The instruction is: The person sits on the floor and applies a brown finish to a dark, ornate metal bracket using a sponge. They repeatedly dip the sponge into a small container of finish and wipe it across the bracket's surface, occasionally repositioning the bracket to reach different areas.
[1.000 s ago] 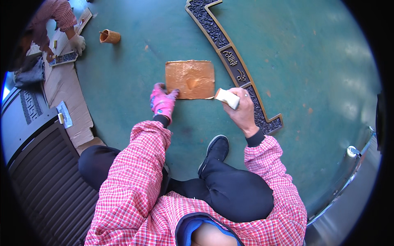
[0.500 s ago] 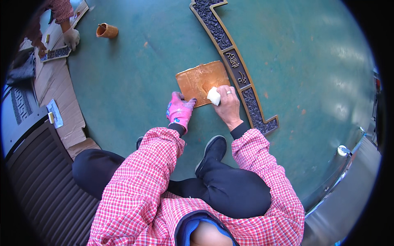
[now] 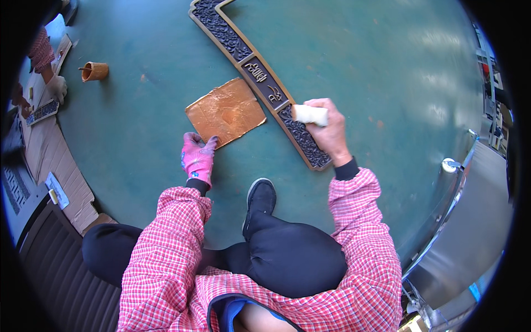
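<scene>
Down on the green floor, the right hand is bare and closed around a small pale pad, a stubby roll of cream-coloured stuff that juts out leftward from the fist. The pad's free end presses on a long dark ornamental frame piece with a thin gold edge. That piece runs diagonally from just under the fist, where its near end stops, away up and to the left, where it bends at a corner. Its surface is raised scrollwork in panels; the panel just beyond the pad carries gold relief figures.

Left of the grip, across the frame piece and touching its edge, lies a flat sheet of orange-brown colour, roughly square with uneven edges and a mottled, slightly glossy face. The left hand, in a pink glove, rests spread flat on the floor with its fingertips on the sheet's near corner; it is open and grips nothing.

Far left of both hands stands a small terracotta-coloured cup on its side or tilted, I cannot tell which. Beyond it lie flattened brown cardboard with a small white label on it, and another person's white-gloved hand.

Below the grip sits a black shoe, with red-checked sleeves on both arms
</scene>
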`<state>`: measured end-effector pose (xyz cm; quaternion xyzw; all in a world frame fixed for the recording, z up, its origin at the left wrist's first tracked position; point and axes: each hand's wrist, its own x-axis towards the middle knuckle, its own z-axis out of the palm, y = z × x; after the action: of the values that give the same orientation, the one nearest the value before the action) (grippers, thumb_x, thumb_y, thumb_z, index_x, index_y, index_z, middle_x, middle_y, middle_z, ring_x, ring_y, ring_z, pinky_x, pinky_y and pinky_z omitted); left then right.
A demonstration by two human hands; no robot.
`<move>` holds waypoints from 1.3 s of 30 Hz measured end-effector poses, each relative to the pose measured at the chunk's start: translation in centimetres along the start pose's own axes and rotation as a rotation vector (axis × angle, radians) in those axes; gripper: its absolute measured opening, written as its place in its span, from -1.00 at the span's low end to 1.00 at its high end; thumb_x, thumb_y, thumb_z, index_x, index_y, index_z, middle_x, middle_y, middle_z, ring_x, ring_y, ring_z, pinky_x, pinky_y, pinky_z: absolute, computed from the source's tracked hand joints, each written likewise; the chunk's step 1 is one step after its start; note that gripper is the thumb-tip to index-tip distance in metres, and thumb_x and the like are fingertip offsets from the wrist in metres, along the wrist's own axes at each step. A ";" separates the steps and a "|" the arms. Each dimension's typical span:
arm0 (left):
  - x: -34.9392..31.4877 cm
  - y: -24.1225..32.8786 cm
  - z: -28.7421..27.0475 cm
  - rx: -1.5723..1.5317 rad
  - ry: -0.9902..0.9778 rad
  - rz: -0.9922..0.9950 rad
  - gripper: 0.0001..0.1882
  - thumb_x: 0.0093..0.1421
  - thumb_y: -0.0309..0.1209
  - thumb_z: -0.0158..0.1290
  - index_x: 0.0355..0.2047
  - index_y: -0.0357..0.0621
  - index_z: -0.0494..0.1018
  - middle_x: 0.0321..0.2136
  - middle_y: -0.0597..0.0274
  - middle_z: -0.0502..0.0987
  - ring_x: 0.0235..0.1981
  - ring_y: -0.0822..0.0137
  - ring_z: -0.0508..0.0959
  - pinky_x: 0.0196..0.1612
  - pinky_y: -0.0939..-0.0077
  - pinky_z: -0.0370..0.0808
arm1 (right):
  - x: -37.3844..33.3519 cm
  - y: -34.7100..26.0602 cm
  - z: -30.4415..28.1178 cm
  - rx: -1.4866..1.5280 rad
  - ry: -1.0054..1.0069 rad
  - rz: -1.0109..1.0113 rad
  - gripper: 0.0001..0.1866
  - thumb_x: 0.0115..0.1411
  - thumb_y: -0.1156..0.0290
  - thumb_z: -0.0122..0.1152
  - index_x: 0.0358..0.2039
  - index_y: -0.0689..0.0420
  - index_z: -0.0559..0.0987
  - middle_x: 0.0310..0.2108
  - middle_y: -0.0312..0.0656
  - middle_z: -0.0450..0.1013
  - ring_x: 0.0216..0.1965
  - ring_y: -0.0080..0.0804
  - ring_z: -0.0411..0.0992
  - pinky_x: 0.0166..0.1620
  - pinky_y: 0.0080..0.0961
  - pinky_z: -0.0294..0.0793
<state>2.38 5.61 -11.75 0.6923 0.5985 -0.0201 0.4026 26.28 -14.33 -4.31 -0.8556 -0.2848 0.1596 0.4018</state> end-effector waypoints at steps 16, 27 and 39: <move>-11.0 1.8 2.8 0.098 -0.478 0.443 -0.66 -0.01 -0.27 0.32 -0.45 -0.16 0.38 -0.62 0.19 0.43 -0.60 0.25 0.43 -0.51 0.34 0.38 | -0.8 5.4 -3.3 -0.053 -0.312 -0.125 -0.60 -0.16 0.62 0.37 -0.26 0.07 0.50 -0.26 -0.20 0.54 -0.12 -0.11 0.47 -0.08 -0.31 0.47; -14.1 2.7 2.4 0.280 -0.842 0.408 -0.70 0.04 -0.20 0.25 -0.44 -0.13 0.42 -0.55 0.11 0.52 -0.48 0.09 0.54 -0.39 0.23 0.44 | -5.5 6.3 -7.1 -0.061 -0.287 -0.063 -0.64 -0.11 0.66 0.29 -0.26 0.07 0.49 -0.26 -0.22 0.53 -0.11 -0.11 0.46 -0.06 -0.32 0.47; -14.7 2.9 2.2 0.485 -0.979 0.386 -0.65 0.07 -0.15 0.21 -0.27 -0.09 0.45 -0.36 0.08 0.59 -0.27 0.00 0.58 -0.22 0.13 0.49 | -5.6 6.9 -6.9 -0.219 -0.381 -0.109 -0.61 -0.16 0.68 0.26 -0.27 0.06 0.48 -0.26 -0.24 0.52 -0.08 -0.13 0.45 -0.07 -0.29 0.46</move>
<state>1.71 -7.48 -4.19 0.7714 0.1838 -0.4008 0.4589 27.79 -25.47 -5.12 -0.8317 -0.4171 0.2645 0.2537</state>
